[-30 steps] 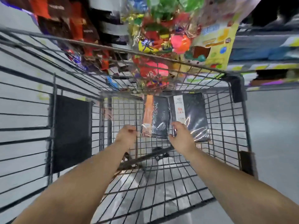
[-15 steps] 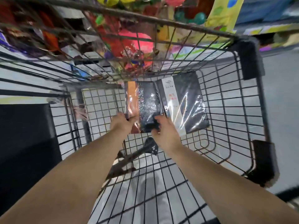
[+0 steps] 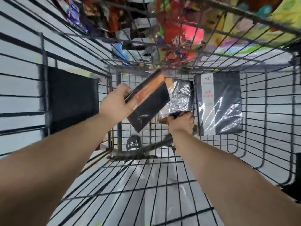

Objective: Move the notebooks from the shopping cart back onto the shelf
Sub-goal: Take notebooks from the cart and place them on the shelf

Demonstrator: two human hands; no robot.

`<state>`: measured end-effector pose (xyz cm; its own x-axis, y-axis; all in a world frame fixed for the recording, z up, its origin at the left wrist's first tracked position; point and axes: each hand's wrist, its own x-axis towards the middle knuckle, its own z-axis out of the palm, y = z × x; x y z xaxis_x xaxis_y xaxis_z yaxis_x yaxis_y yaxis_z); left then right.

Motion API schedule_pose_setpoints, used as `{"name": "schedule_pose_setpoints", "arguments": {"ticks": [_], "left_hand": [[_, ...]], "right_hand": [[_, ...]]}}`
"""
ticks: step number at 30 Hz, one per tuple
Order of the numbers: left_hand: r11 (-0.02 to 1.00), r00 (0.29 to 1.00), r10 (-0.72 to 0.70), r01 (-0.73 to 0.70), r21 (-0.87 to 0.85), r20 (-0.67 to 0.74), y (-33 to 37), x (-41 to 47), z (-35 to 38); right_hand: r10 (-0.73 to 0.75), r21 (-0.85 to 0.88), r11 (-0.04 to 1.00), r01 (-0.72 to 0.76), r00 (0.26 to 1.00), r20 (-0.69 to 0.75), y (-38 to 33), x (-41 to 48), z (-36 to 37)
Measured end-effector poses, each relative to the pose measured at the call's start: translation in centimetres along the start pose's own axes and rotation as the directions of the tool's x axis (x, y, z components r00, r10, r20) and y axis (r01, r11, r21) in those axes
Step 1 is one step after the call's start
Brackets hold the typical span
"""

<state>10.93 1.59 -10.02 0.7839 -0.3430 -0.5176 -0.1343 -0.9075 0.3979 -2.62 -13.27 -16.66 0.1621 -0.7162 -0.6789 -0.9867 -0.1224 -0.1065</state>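
Reaching forward, left hand grips the orange-black notebook; right hand clutches the wrapped notebook.

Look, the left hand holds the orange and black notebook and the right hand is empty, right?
No. The left hand does hold the orange and black notebook, but the right hand is not empty: the head view shows it gripping a shiny wrapped black notebook.

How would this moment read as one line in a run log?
left hand: holds orange-and-black notebook, raised, tilted | right hand: grips wrapped black notebook | white-labelled notebook: flat in cart
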Motion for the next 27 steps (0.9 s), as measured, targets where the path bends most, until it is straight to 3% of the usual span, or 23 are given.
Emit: {"name": "schedule_pose_setpoints", "arguments": {"ticks": [5, 8, 11, 14, 17, 21, 27], "left_hand": [[0.999, 0.996, -0.002, -0.003, -0.052, -0.088, -1.3, -0.7, -1.6], [0.999, 0.99, 0.02, -0.025, -0.038, -0.137, -2.0, -1.0, -1.4], [0.999, 0.987, -0.01, 0.003, -0.043, -0.158, -2.2, -1.1, -1.5], [0.998, 0.986, 0.009, -0.02, -0.063, -0.169, -2.4, -1.5, -1.8], [0.995, 0.979, 0.04, -0.057, -0.077, -0.201, -2.3, -3.0, -2.8], [0.998, 0.973, 0.037, -0.046, -0.035, -0.228, -1.7, -5.6, -5.9], [0.996, 0.971, 0.091, -0.091, 0.01, -0.222, 1.3, -10.0, -10.9]], "right_hand": [[0.22, 0.059, 0.974, -0.219, 0.975, -0.014, -1.7, 0.0, 1.9], [0.253, 0.117, 0.963, -0.243, 0.964, -0.081, -2.3, 0.0, 2.8], [0.279, 0.149, 0.95, -0.276, 0.96, -0.002, -1.4, 0.3, 3.6], [0.212, 0.288, 0.928, -0.238, 0.97, 0.117, -0.7, -0.2, 4.8], [0.198, 0.303, 0.933, -0.192, 0.98, 0.011, -0.8, -2.8, 4.0], [-0.073, 0.362, 0.931, 0.052, 0.996, 0.043, -0.7, -6.5, -0.8], [-0.236, 0.256, 0.93, 0.264, 0.962, -0.135, 0.7, -11.6, -10.7]]}}
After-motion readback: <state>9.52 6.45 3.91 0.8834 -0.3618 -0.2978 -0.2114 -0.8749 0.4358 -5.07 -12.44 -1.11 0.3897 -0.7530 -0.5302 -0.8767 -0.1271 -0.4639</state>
